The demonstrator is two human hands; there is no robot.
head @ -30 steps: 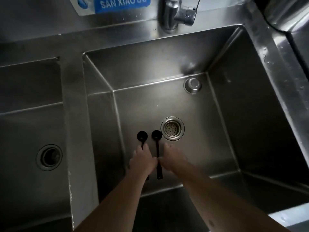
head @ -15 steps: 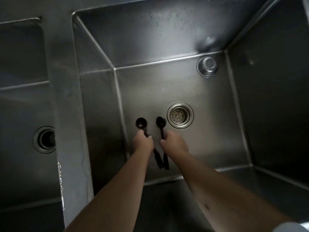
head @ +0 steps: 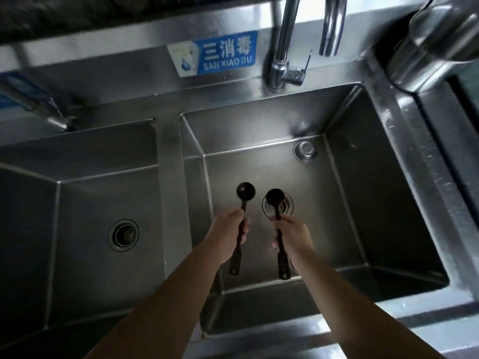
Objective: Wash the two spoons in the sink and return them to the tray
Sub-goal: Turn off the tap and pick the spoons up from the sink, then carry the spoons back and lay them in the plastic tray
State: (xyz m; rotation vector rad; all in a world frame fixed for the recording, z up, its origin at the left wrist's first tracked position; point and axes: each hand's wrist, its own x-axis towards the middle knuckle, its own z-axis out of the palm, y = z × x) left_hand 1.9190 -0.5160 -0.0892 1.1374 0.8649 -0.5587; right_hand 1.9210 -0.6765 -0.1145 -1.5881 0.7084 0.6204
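Head view. The left hand (head: 228, 235) is closed in a grip around the handle of the left spoon (head: 242, 218); the round black bowl of this spoon stands beyond the grip, and the perforated end of the handle projects below it toward the person. The right hand (head: 294, 238) is closed in a like grip around the handle of the right spoon (head: 277, 221); its bowl lies beyond the grip, in front of the drain strainer (head: 286, 203), and its handle end hangs below the grip. The two spoons are roughly parallel, side by side and apart, both held inside the right basin of the sink (head: 375, 190). A small round fitting (head: 305, 150) sits at the far corner of the basin floor, well beyond both grips. The tap (head: 282, 47) rises from the rear ledge, and a blue label (head: 225, 53) reading "SAN XIAO DU" is fixed to its left. The left basin (head: 77, 203), with its own drain (head: 123, 235), lies to the left of the left grip.
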